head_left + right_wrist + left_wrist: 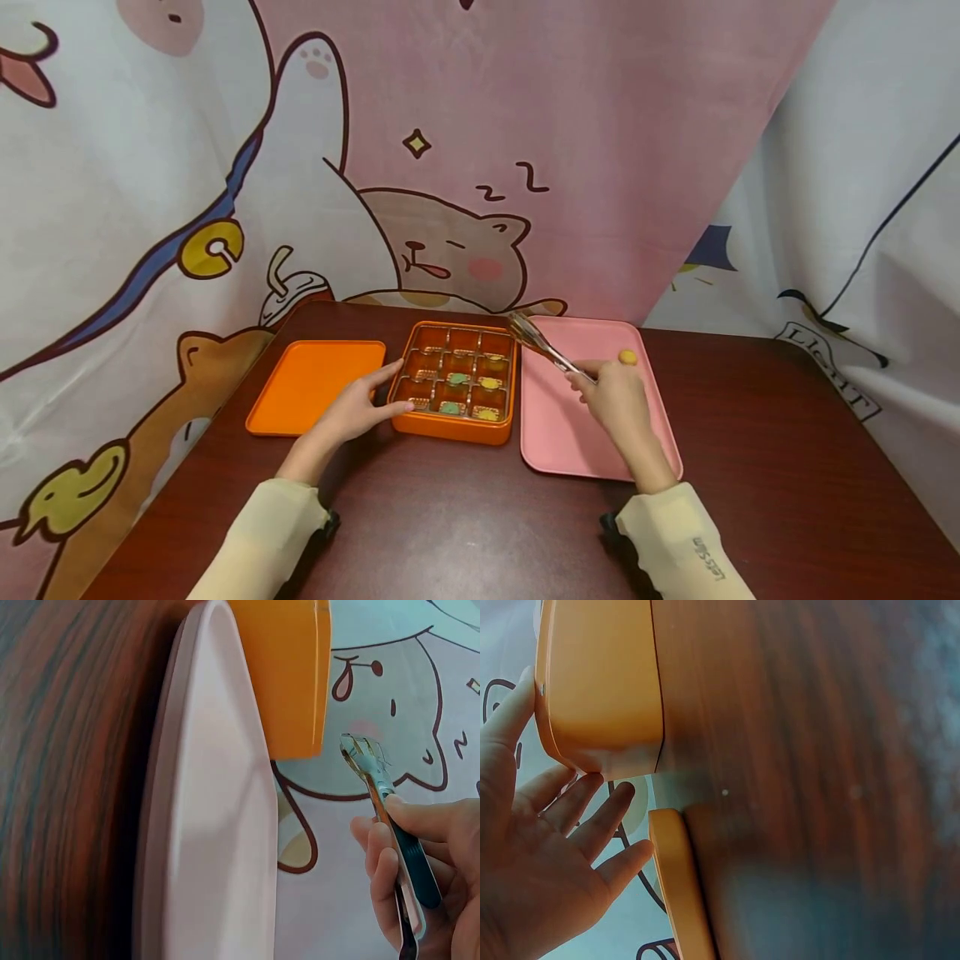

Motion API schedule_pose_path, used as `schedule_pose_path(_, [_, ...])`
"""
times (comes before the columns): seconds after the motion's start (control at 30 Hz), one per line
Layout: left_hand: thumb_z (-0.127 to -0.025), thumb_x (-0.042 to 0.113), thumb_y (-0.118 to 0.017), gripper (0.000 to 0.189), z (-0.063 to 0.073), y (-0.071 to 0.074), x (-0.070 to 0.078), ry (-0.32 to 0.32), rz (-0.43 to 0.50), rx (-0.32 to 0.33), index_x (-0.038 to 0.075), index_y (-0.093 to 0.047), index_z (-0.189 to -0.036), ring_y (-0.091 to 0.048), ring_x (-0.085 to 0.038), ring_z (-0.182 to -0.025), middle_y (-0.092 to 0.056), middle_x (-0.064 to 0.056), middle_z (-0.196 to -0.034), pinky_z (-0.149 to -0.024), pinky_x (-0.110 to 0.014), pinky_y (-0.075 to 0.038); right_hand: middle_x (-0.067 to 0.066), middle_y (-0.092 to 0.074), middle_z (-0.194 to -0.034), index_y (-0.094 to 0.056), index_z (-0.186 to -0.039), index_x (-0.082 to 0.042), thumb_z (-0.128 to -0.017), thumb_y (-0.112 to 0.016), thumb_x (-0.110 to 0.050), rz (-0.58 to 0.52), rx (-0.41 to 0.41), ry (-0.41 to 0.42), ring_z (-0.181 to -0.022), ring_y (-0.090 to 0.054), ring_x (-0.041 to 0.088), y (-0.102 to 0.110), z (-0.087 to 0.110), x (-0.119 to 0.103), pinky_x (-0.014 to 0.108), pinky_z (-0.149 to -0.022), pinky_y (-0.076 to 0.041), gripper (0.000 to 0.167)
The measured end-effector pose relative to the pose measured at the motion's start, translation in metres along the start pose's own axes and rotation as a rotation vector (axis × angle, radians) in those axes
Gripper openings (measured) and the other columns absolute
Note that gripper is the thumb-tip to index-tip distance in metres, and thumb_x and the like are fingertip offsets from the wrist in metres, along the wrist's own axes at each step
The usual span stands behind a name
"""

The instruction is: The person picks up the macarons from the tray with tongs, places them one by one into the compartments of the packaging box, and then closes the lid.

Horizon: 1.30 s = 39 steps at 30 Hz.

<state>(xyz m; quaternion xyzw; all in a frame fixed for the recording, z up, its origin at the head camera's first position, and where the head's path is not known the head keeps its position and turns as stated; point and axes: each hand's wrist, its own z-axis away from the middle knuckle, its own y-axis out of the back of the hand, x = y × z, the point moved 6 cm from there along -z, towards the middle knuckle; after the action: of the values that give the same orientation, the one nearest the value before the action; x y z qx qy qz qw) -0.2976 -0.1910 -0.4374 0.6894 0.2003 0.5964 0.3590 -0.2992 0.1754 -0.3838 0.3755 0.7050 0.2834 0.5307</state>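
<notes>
My right hand grips a pair of metal tongs over the pink tray. The tongs' tips reach the far right corner of an orange box. Clear dividers split this box into small compartments; green pieces lie in the middle column and yellow pieces in the right one. At the box's left side my left hand rests with fingers spread, the thumb at the near left rim. In the right wrist view the tongs point toward the cloth, above the tray's level.
A flat orange lid or tray lies left of the box. One small yellow piece sits near the pink tray's far right edge. Everything stands on a dark wooden table, with a printed cartoon cloth hanging behind it.
</notes>
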Motion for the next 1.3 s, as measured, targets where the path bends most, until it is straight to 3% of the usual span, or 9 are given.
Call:
schedule_pose_path(0.47, [-0.089,0.044,-0.073,0.084,0.000,-0.001,0.000,0.001,0.004,-0.007,0.014,-0.034,-0.157,-0.034,-0.041,-0.147,-0.036,-0.012,-0.161,-0.114,-0.064,-0.033,0.000,-0.073,-0.068,-0.080,-0.106,-0.015,-0.092,-0.073,-0.026,-0.024,-0.029,0.070,-0.053,-0.059,0.004,-0.019,0.001,-0.035,0.026,-0.050,-0.040,0.019])
schedule_pose_path(0.63, [-0.088,0.041,-0.074,0.083,-0.001,0.001,0.001,-0.011,0.024,0.001,0.013,-0.035,-0.156,-0.034,-0.041,-0.147,-0.037,-0.012,-0.160,-0.114,-0.063,-0.033,0.003,-0.075,-0.071,-0.080,-0.106,-0.015,-0.092,-0.073,-0.026,-0.028,-0.045,0.075,-0.053,-0.059,0.005,-0.026,-0.001,-0.042,0.025,-0.050,-0.041,0.020])
schedule_pose_path(1.0, [-0.088,0.044,-0.074,0.084,-0.001,0.000,0.000,-0.001,0.021,-0.006,0.016,-0.035,-0.157,-0.035,-0.041,-0.147,-0.036,-0.011,-0.161,-0.114,-0.063,-0.033,-0.004,-0.067,-0.059,-0.080,-0.104,-0.017,-0.091,-0.074,-0.026,0.027,-0.044,0.114,-0.055,-0.057,0.009,-0.033,0.000,-0.050,0.029,-0.053,-0.041,0.017])
schedule_pose_path(1.07, [-0.088,0.044,-0.074,0.084,-0.001,0.000,0.001,-0.002,0.019,-0.007,0.016,-0.035,-0.157,-0.035,-0.041,-0.147,-0.036,-0.011,-0.161,-0.114,-0.062,-0.034,-0.002,-0.070,-0.064,-0.080,-0.106,-0.017,-0.090,-0.074,-0.027,0.033,-0.040,0.115,-0.059,-0.060,0.014,-0.033,0.000,-0.050,0.032,-0.055,-0.043,0.019])
schedule_pose_path(1.3, [-0.089,0.042,-0.074,0.083,-0.001,0.000,0.000,0.001,0.017,-0.007,0.014,-0.035,-0.156,-0.034,-0.041,-0.147,-0.036,-0.011,-0.161,-0.114,-0.063,-0.034,0.010,-0.078,-0.103,-0.077,-0.114,-0.014,-0.089,-0.075,-0.032,0.017,-0.024,0.137,-0.086,-0.072,0.031,-0.033,0.002,-0.047,0.049,-0.071,-0.054,0.031])
